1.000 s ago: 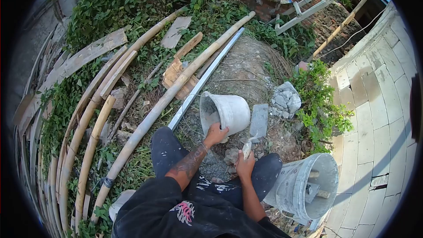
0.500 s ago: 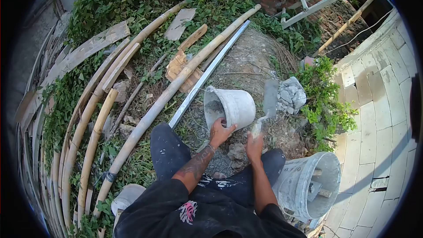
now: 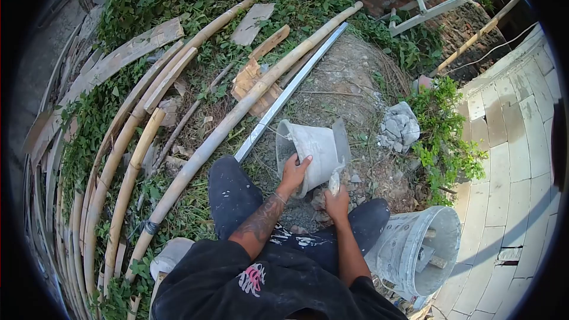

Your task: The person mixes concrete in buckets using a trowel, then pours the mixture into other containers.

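A small white bucket lies tilted on its side in front of me, its mouth facing left and grey residue inside. My left hand grips its rim, thumb on the outer wall and fingers inside. In my right hand is a trowel, held by its pale, mortar-smeared handle. The trowel's blade points up and overlaps the base end of the bucket. Below the bucket, between my knees, lies grey rubble.
A large white bucket with offcuts inside stands by my right knee. Grey broken lumps are heaped ahead. Bamboo poles and a metal bar lie on the left. A block wall runs along the right, with a ladder beyond.
The trowel has swung left from beside the bucket to its base end. My left hand's thumb now points up the bucket's outer wall. The whole view has shifted slightly.
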### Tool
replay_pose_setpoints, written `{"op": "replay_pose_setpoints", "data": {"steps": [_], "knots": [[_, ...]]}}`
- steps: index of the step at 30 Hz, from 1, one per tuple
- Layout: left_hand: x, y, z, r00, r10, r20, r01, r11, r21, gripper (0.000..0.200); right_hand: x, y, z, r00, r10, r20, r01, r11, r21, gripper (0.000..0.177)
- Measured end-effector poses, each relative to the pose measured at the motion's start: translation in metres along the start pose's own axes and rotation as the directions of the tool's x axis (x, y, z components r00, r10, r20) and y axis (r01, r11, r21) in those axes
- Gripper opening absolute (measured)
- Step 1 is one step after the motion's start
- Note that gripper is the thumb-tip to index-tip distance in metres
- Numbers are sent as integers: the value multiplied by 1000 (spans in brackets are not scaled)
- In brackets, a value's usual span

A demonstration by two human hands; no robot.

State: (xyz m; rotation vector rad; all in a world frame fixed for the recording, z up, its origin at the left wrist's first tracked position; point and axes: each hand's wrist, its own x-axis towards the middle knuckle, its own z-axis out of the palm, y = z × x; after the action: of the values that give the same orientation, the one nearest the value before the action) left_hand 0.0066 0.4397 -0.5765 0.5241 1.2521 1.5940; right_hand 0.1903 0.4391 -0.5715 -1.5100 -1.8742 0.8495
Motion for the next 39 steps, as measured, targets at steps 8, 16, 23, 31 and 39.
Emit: {"op": "replay_pose_setpoints", "data": {"steps": [8, 16, 23, 31, 39], "knots": [[8, 8, -8, 977, -204, -66, 207, 978, 37, 52, 15, -161, -121, 878, -24, -479, 348, 718, 603, 17], [14, 3, -10, 960, -19, -280, 61, 988, 143, 58, -71, -55, 14, 922, 294, 252, -299, 954, -20, 41], [-8, -13, 21, 974, 66, -216, -25, 982, 188, 41, -69, -46, 2, 916, 355, 189, -402, 796, 452, 20], [-2, 27, 40, 957, 289, 0, -270, 896, 353, 31, -69, -45, -4, 935, 352, -45, -255, 754, 606, 19], [-47, -10, -11, 998, 64, 14, -45, 522, 852, 43, -57, -38, 2, 955, 295, -11, -280, 916, 286, 21]]}}
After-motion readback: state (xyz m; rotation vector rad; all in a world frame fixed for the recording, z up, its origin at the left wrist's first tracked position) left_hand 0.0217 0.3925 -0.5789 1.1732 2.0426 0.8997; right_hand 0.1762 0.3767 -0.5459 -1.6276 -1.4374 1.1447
